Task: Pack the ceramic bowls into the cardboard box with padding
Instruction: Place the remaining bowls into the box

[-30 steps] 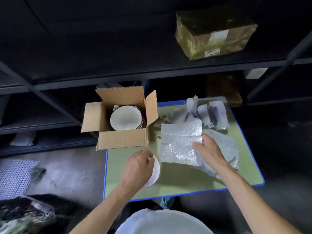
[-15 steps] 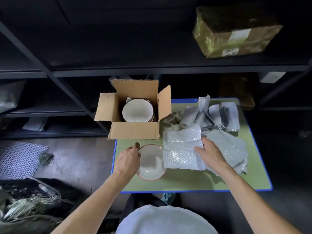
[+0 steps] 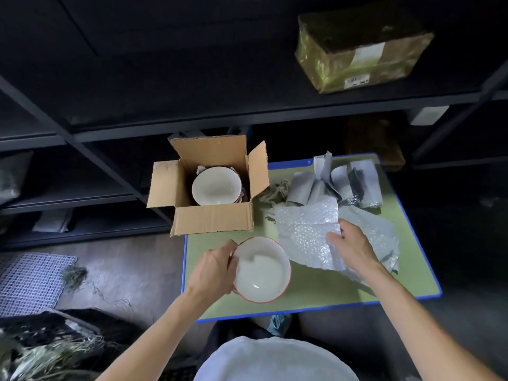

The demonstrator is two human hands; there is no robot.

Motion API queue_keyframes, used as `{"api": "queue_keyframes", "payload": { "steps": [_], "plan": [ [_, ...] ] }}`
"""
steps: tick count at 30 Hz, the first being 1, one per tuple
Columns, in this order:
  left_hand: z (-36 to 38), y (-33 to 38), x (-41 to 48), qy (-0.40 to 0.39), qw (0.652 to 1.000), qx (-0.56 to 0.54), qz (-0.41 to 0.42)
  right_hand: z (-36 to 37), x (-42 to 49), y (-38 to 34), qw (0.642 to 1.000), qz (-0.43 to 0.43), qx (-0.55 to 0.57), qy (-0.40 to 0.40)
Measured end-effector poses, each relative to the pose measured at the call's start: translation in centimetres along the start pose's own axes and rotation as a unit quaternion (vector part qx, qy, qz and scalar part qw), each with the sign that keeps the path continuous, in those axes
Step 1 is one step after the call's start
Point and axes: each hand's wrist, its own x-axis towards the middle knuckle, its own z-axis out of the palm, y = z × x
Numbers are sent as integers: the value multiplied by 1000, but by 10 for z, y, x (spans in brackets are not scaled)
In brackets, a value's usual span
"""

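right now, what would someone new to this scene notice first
The red-rimmed bowl at the near left of the green table, gripped at its rim by the left hand. Behind it the open cardboard box already holds a white bowl. To the right, the right hand holds a sheet of bubble wrap.

left hand (image 3: 214, 270): bare | right hand (image 3: 354, 248): bare | forearms (image 3: 154, 334): bare | torso: white top (image 3: 275, 358) | legs: dark trousers (image 3: 233, 329)
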Motion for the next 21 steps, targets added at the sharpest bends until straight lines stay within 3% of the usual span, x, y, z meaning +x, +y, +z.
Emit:
{"api": "queue_keyframes", "payload": {
  "steps": [8, 14, 21],
  "plan": [
    [5, 38, 5, 10, 998, 14, 60, -22, -3, 13, 995, 46, 8, 90],
    [1, 70, 22, 10, 993, -40, 113, -31, -10, 15, 998, 28, 51, 2],
    [5, 95, 41, -3, 990, -90, 110, -31, -23, 1, 977, 13, 186, -104]
  ]
}}
